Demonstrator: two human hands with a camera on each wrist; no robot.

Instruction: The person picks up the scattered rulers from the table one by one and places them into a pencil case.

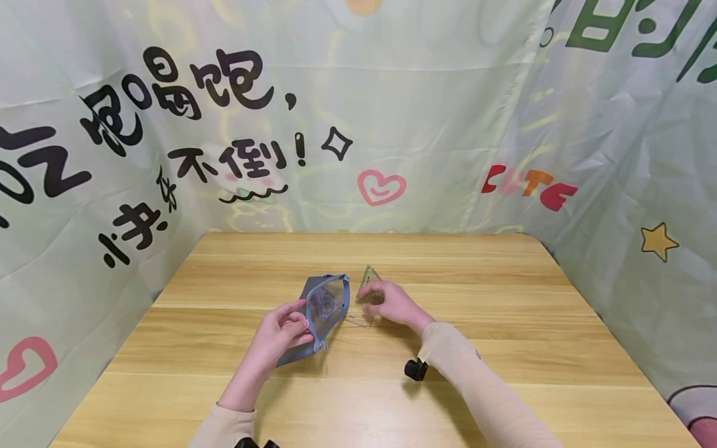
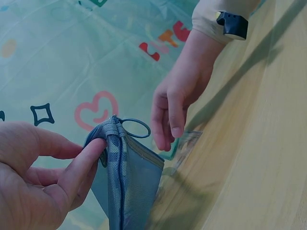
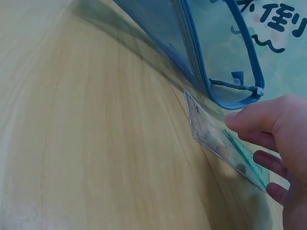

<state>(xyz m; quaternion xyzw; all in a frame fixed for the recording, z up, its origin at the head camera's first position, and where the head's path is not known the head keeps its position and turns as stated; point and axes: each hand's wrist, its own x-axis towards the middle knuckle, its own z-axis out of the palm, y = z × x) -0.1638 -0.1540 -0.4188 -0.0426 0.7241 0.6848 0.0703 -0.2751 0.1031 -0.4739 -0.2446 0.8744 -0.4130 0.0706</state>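
My left hand (image 1: 282, 330) pinches the rim of a blue mesh zipper pouch (image 2: 139, 191), which is unzipped, its mouth tilted toward the right. Through the mouth a transparent shape shows, too unclear to name. To the right of the pouch, my right hand (image 1: 392, 303) hovers at a green see-through set square (image 1: 368, 275), thumb and fingers apart. Nearer me a clear set square (image 3: 211, 132) lies on the table, partly beside the green one. From the right wrist, the green piece (image 3: 247, 155) shows behind the fingers, with no pinch visible.
The wooden table (image 1: 504, 348) carries these things near its middle. Printed cloth (image 1: 437, 112) hangs behind and along both sides. A small black camera (image 1: 416, 369) sits on the right wrist, low over the table.
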